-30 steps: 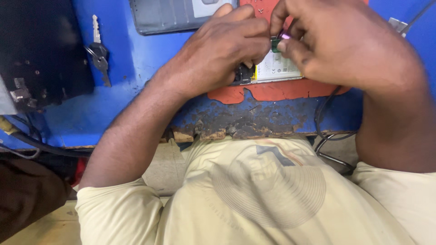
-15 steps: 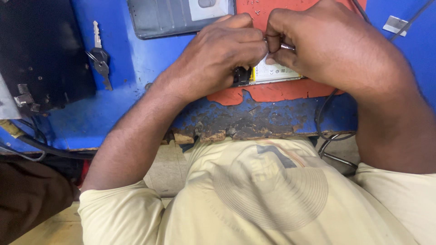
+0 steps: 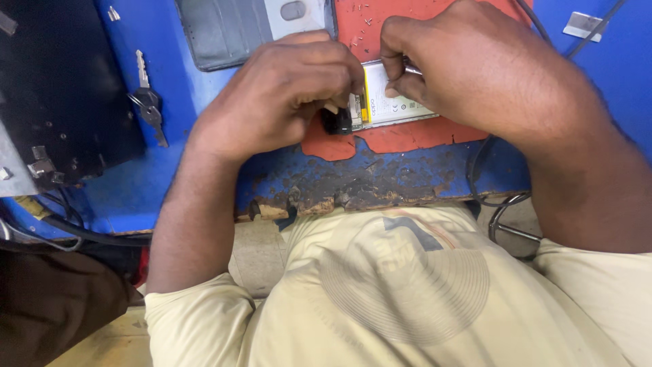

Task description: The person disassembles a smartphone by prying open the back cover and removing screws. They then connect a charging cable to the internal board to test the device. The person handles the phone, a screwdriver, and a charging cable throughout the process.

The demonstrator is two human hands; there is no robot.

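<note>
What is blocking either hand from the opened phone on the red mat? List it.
Nothing visible. The left hand rests on the opened phone at its dark end, and the right hand presses on its white battery side, pinching a thin metal tool. The red mat around it holds only tiny screws.

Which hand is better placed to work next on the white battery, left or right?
Probably the right hand: it pinches a thin metal tool over the white battery. The left hand grips the phone's dark end.
</note>
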